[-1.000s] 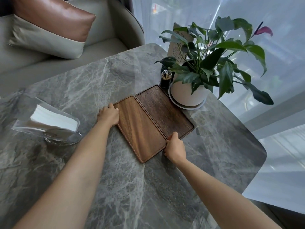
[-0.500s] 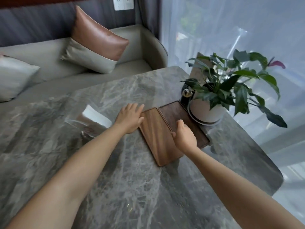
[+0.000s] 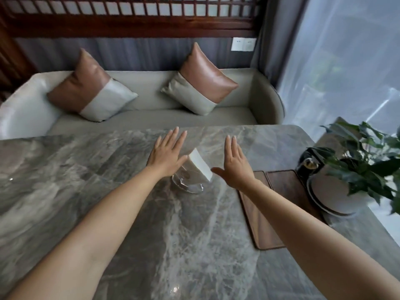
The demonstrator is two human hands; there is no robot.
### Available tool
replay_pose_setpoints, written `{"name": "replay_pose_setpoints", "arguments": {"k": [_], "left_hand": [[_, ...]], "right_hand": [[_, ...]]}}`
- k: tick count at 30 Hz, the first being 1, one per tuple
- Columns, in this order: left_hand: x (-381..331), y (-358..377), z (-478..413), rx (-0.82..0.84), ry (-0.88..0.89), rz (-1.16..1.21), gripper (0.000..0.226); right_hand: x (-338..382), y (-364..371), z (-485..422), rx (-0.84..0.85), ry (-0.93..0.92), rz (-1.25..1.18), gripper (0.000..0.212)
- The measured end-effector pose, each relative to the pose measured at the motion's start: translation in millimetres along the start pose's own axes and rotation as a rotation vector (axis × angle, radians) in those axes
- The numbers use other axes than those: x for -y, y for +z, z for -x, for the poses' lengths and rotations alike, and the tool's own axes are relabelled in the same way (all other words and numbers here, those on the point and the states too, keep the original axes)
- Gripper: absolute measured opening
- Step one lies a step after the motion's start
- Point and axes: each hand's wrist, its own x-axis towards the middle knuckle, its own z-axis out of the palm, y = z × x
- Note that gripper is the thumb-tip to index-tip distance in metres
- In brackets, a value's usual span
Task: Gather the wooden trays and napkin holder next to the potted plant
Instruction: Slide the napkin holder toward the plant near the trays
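A clear napkin holder [image 3: 190,184] with a white stack of napkins [image 3: 200,164] stands mid-table on a round glass base. My left hand [image 3: 167,153] hovers open at its left side, fingers spread. My right hand [image 3: 234,163] hovers open at its right side, palm facing the holder. Neither hand grips it. Two wooden trays lie side by side to the right: the lighter tray [image 3: 259,219] partly under my right forearm, the darker tray [image 3: 285,186] against the potted plant [image 3: 342,191] in its white pot.
The grey marble table [image 3: 129,224] fills the foreground; its right edge runs just past the pot. A small dark jar [image 3: 308,164] stands behind the trays beside the pot. A grey sofa with two cushions [image 3: 201,83] sits behind the table. A sheer curtain hangs at right.
Both hands have left the wooden trays and moved left to either side of the napkin holder. The view has lifted and turned left toward the sofa.
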Motion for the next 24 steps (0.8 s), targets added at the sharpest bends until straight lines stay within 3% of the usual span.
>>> {"name": "replay_pose_setpoints", "arguments": {"k": [5,11,19,24], "left_hand": [[32,23,1,0.169,-0.167,0.110,0.068],[36,50,-7,0.236,-0.265,0.276,0.062],[21,62,-16,0.223,-0.358,0.681,0.052],[11,59,-11,0.202,-0.426,0.759,0.052]], "right_hand": [[23,29,-17,0.106,-0.024,0.021,0.104],[30,59,-21,0.191,0.040,-0.064,0.106],[30,72,-20,0.095,0.064,-0.124,0.094],[26,74,-12,0.064,0.060,-0.141,0.088]]}}
